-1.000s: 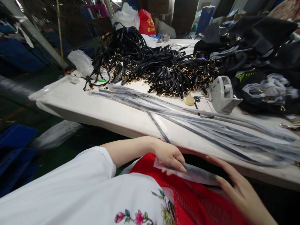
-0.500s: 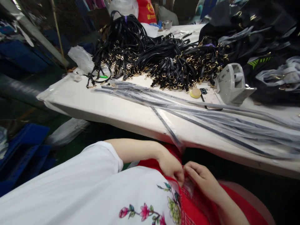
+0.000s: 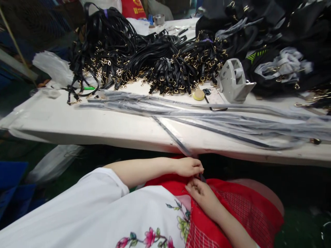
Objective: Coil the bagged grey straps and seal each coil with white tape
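Note:
I sit at a white table (image 3: 77, 125) with both hands in my lap, over red cloth. My left hand (image 3: 187, 167) is closed in a pinch on a black strap in a clear plastic sleeve (image 3: 178, 141) that slants off the table's front edge. Just below it, my right hand (image 3: 203, 196) has its fingers curled at the strap's lower end, touching the left fingertips. Several more sleeved straps (image 3: 232, 120) lie lengthwise across the table.
A big heap of black straps with gold buckles (image 3: 155, 65) covers the table's back. A grey tape dispenser (image 3: 234, 81), a small yellow disc (image 3: 198, 95) and black bags (image 3: 284, 41) are at the right. Blue crates (image 3: 11, 186) stand on the floor at the left.
My hands have come together from apart. They held a clear sleeve flat over my lap; now both pinch the end of the strap hanging off the table. The view has shifted left and down.

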{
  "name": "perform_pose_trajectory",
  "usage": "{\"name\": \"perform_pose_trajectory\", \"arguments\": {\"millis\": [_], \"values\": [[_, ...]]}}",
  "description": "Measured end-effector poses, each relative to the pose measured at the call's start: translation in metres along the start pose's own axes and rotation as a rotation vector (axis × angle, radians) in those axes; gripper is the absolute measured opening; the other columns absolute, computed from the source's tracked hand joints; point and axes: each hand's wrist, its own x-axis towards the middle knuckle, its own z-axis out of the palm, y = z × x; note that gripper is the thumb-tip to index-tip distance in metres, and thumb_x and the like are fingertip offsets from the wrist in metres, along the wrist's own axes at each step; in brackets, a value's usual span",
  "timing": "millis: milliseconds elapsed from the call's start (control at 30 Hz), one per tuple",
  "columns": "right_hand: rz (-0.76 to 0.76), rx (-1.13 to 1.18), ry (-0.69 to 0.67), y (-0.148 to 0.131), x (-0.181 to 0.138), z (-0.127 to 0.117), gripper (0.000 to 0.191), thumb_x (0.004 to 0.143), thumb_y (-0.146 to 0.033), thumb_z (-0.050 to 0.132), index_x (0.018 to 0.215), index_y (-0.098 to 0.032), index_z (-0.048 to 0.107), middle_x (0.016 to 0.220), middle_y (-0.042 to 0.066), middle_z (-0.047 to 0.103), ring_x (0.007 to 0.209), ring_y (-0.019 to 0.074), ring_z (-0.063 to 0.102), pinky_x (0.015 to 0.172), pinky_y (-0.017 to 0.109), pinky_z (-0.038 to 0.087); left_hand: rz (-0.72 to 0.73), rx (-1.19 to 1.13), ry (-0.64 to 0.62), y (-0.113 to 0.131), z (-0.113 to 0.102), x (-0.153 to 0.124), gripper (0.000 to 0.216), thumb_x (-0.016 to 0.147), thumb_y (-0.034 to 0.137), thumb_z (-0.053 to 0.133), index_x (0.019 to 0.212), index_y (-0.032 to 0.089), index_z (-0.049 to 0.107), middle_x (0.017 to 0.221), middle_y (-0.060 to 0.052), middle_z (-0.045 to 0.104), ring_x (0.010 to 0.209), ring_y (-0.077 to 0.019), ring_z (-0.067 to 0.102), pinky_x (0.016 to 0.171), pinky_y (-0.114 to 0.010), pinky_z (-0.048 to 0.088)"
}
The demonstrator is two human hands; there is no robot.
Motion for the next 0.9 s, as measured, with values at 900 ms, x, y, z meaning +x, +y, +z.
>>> {"name": "perform_pose_trajectory", "arguments": {"millis": [900], "values": [[-0.232,-0.533,0.347,-0.023,-0.028,-0.101,0.048,0.085,-0.058,0.055,0.057,-0.020,0.063,0.054,-0.002,0.054,0.050,0.0138,0.051,0.049,0.022,0.040,0.113,-0.395,-0.848,0.006,-0.056,-0.003,0.036,0.081,0.053,0.069,0.078,0.017,0.071,0.070,-0.006,0.073,0.069,-0.0210,0.070,0.065,-0.028,0.057]]}}
